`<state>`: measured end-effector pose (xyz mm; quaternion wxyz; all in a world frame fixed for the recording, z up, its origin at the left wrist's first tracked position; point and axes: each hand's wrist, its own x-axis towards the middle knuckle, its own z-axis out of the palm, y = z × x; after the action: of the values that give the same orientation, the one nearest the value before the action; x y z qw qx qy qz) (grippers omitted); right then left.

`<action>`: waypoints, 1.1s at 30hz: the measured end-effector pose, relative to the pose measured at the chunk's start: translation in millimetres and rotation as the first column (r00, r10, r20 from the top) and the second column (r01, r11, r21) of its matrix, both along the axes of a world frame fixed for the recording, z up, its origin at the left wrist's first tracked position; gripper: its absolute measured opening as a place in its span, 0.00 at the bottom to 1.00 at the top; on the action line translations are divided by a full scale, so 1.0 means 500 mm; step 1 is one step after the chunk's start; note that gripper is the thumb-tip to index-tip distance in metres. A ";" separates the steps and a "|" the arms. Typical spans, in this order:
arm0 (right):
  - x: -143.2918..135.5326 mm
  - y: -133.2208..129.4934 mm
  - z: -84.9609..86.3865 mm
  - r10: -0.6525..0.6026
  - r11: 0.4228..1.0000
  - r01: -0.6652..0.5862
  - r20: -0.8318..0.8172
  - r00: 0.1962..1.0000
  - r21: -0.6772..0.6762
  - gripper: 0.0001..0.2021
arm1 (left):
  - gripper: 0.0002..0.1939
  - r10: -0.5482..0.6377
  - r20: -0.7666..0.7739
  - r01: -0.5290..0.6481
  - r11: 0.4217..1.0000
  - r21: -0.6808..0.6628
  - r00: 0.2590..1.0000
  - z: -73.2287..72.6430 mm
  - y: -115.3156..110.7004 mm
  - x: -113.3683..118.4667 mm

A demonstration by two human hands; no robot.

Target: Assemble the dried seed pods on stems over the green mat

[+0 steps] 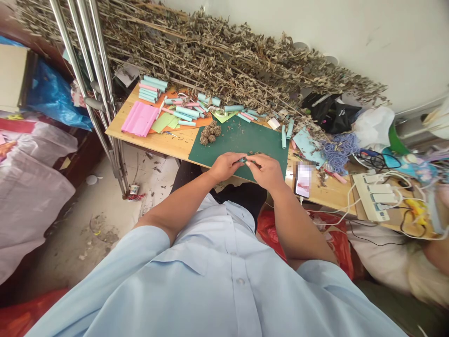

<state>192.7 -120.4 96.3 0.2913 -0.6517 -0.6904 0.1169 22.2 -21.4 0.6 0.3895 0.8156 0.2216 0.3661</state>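
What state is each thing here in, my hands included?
Left hand: pinching the small blue roll
Right hand: fingertips at that roll, grip unclear
Green mat: lying flat
Brown clumps: piled on the mat
Pink paper: spread out, creased
Phone: screen lit, cable attached
Power strip: plugs inserted
Stalks: leaves dry, curled

Both bare forearms (184,196) angle forward and inward, left grip (224,167) and right grip (266,171) close together, fingers (257,159) curled.
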 end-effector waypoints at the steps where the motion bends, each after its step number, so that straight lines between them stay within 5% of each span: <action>1: 0.001 0.000 0.001 -0.012 1.000 0.012 -0.003 1.000 0.002 0.12 | 0.18 0.001 0.000 -0.001 1.000 -0.002 1.000 0.001 0.000 0.000; 11: -0.011 0.004 0.001 -0.012 0.988 0.016 0.022 1.000 -0.155 0.12 | 0.17 -0.042 -0.015 0.042 0.999 -0.002 0.999 0.014 -0.001 -0.006; 15: 0.036 0.010 -0.001 -0.192 0.980 0.183 -0.123 0.974 -0.080 0.14 | 0.17 0.013 -0.031 -0.014 1.000 -0.011 0.999 0.012 -0.003 -0.004; 19: 0.138 0.013 -0.042 -0.442 0.897 0.438 -0.110 0.890 -0.054 0.14 | 0.16 0.052 -0.064 -0.054 0.998 -0.033 0.997 0.015 -0.002 -0.002; 23: 0.206 0.005 -0.099 -0.525 0.847 0.521 -0.012 0.851 -0.107 0.13 | 0.14 0.054 -0.076 -0.056 0.998 -0.021 0.996 0.022 -0.001 -0.002; 27: 0.213 0.006 -0.132 -0.523 0.848 0.513 -0.047 0.851 -0.134 0.16 | 0.13 0.051 -0.096 -0.052 0.998 -0.016 0.994 0.028 -0.001 -0.004; 33: 0.200 0.028 -0.136 -0.501 0.856 0.504 0.051 0.864 -0.117 0.14 | 0.12 0.050 -0.097 -0.052 0.999 -0.011 0.994 0.031 0.000 -0.005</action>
<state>292.7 -106.4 28.1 0.2635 -0.8274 -0.4903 0.0744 19.9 -21.2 16.2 0.3742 0.8238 0.2635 0.3345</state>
